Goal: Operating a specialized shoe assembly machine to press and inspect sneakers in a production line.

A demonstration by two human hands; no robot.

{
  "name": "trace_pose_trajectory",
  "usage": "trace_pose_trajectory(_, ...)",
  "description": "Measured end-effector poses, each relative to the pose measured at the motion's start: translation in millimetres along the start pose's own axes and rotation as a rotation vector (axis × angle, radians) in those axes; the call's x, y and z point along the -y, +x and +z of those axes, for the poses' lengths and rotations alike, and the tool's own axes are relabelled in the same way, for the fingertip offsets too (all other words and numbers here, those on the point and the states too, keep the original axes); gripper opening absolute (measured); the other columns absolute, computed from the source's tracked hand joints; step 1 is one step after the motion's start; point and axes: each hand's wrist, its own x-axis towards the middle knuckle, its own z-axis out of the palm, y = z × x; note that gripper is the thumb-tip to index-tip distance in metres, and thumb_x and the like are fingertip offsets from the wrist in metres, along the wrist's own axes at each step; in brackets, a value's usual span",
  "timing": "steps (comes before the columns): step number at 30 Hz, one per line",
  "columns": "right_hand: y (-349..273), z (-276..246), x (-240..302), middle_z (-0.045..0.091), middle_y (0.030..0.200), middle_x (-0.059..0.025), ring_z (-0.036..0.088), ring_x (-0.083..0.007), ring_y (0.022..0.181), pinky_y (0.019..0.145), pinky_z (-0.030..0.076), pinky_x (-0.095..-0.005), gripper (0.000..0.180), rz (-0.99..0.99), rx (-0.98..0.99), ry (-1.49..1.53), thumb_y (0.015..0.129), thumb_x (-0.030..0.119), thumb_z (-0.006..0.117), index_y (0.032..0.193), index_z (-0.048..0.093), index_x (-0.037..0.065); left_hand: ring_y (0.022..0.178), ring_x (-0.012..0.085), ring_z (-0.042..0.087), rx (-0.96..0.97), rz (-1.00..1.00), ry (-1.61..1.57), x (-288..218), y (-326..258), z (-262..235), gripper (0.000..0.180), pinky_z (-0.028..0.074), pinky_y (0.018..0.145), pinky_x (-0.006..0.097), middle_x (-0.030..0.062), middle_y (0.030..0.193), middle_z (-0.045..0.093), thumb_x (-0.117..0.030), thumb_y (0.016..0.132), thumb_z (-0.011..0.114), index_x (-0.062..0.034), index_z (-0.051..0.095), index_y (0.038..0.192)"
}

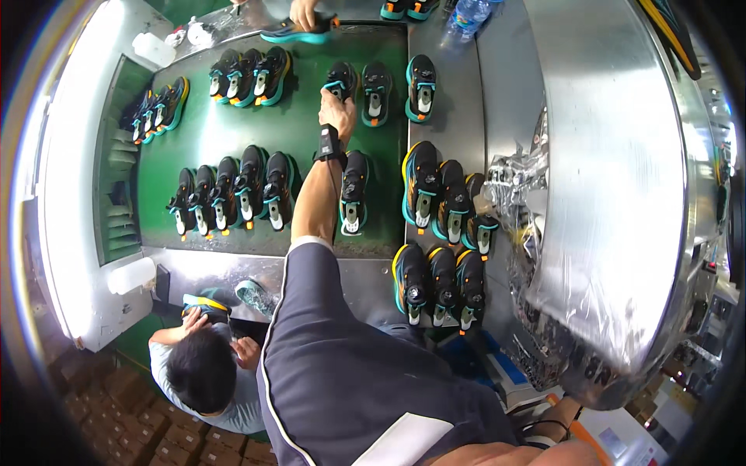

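Note:
My left arm reaches across the green conveyor belt (326,167), with a small black device strapped at the wrist. My left hand (337,115) is closed on the near end of a black running shoe (340,76) with a teal sole. Beside it on the right stands a matching shoe (376,93), and another shoe (353,190) sits nearer me on the belt. Down at the lower right, part of my right hand and wrist (561,413) shows next to something orange. Its fingers are hidden, so I cannot see whether it holds anything.
Several shoes (252,186) line the belt's left part. More shoes (443,283) stand on the metal ledge at right, beside crumpled clear plastic (521,194) and a large metal housing (614,155). A co-worker (203,373) handles a shoe at lower left; another person's hand (305,14) holds one at the top.

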Motion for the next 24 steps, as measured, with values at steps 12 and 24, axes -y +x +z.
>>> trace_pose_trajectory(12,-13.4,-8.6,-37.5,0.058,0.127,-0.0208,0.056,-0.0312,0.118,0.099,0.042,-0.0385,0.049,0.047,-0.029,0.023,0.096,0.031,0.054,0.132,0.05,-0.001,0.106,0.0456,0.058,0.242,-0.013,-0.12,3.6,14.8,93.3,0.069,0.05,0.09,0.048,0.0269,0.12,0.055,-0.022,0.074,0.07,0.0044,0.036,0.128)
trace_pose_trajectory(24,-24.8,-13.7,59.6,0.06,0.102,-0.0201,0.059,-0.0349,0.092,0.084,0.045,-0.0438,0.034,-0.043,-0.006,-0.115,0.095,0.028,0.056,0.113,0.06,-0.001,0.096,0.0176,0.064,-0.135,0.962,-0.103,-264.9,108.9,-167.3,0.045,0.051,0.072,0.03,0.0127,0.113,0.067,-0.039,0.089,0.066,-0.0005,0.062,0.113)
